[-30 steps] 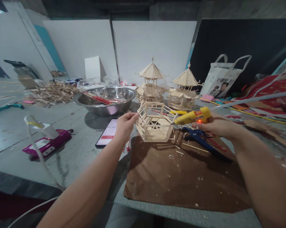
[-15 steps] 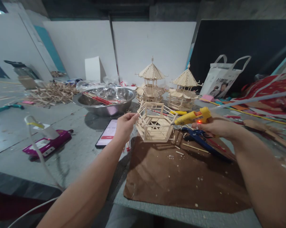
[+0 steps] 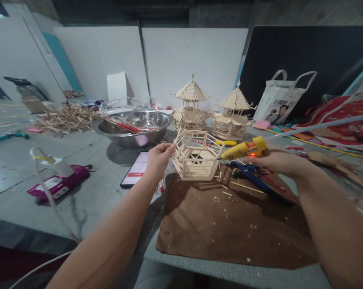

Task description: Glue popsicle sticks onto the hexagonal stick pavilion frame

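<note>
1. Head camera: the left hand (image 3: 161,158) pinches the left upper edge of a hexagonal stick frame (image 3: 196,175) between thumb and fingertips; its other fingers are curled in.
2. The right hand (image 3: 272,159) is closed around the grip of a yellow glue gun (image 3: 244,148), with a red light glowing on its side. Its nozzle points left, at the right side of the hexagonal stick frame; whether the tip touches the wood is too small to tell.
3. The hexagonal stick frame is between the hands, at the far edge of a brown mat (image 3: 205,224), its top open. Whether its base touches the mat cannot be told.
4. Left of the two stick pavilions (image 3: 192,91), a wide steel basin (image 3: 118,138) holds red sticks (image 3: 124,125) and crumpled clear plastic (image 3: 142,117).
5. A white tote bag (image 3: 274,100) leans at the back right, handles up; its contents are hidden. At the far left is a clear bottle (image 3: 32,98) with a dark lid, tan in its lower part.
6. Blue-handled pliers (image 3: 256,180) lie below the glue gun, and a phone (image 3: 135,170) lies beside the left hand.
</note>
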`<action>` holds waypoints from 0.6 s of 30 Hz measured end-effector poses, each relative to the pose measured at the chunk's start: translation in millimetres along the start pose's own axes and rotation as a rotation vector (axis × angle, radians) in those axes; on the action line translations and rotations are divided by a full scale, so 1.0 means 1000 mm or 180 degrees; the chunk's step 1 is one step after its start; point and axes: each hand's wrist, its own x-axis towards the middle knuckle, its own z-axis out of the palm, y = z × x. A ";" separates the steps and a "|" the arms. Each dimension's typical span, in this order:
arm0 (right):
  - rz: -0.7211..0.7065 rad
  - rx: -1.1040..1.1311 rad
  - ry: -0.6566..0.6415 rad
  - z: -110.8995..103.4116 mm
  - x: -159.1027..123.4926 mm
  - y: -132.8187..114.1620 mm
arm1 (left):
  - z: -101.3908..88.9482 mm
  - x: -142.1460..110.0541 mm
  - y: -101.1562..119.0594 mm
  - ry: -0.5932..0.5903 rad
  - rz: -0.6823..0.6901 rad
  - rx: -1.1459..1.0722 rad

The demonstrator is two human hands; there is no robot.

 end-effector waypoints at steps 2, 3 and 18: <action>-0.0020 -0.0018 -0.0079 0.000 0.000 0.000 | 0.000 0.000 0.000 -0.0004 0.0021 -0.0008; -0.0016 -0.0046 -0.0115 -0.001 0.000 0.001 | 0.000 0.001 0.000 -0.0005 0.0030 -0.0016; 0.0694 0.0831 0.1225 -0.057 0.041 0.067 | -0.001 -0.001 0.006 0.0105 0.0091 0.0163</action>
